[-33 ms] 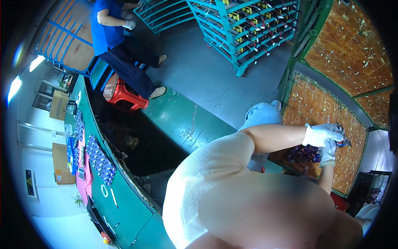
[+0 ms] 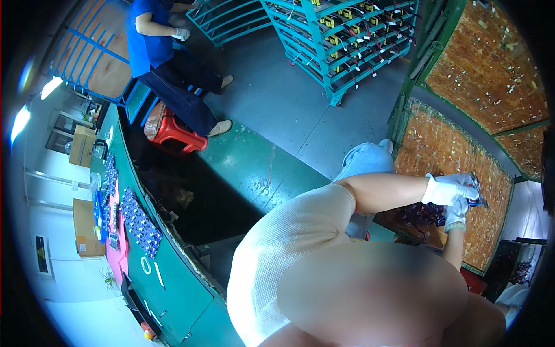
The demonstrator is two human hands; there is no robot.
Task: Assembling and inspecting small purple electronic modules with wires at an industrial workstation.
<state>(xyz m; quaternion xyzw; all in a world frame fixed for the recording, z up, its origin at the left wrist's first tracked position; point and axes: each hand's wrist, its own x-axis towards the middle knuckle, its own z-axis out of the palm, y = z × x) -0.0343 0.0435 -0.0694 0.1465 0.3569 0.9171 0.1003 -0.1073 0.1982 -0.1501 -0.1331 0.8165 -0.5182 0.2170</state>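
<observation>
My left hand [image 2: 448, 189], in a white glove, is closed on a small piece [image 2: 477, 199] with dark, blue and red parts and a grey metal edge; its exact kind is too small to tell. Close below it my right hand [image 2: 455, 216], also gloved, has its fingers bunched against the same piece, and the gloves hide much of it. Beside my hands, a pile of dark purple parts with wires [image 2: 421, 215] lies on the worn brown board of the workbench [image 2: 428, 139].
A teal rack [image 2: 324, 63] holds rows of yellow and black wired parts. To the left, a person in blue [image 2: 151, 37] stands near a red stool [image 2: 173, 133]. A long green table [image 2: 191, 289] carries purple part panels [image 2: 139, 222] and a tape ring [image 2: 145, 266]. Upright brown boards [image 2: 491, 63] stand beyond the workbench.
My two gloved hands and the small piece between them have shifted very slightly. Everything else looks the same.
</observation>
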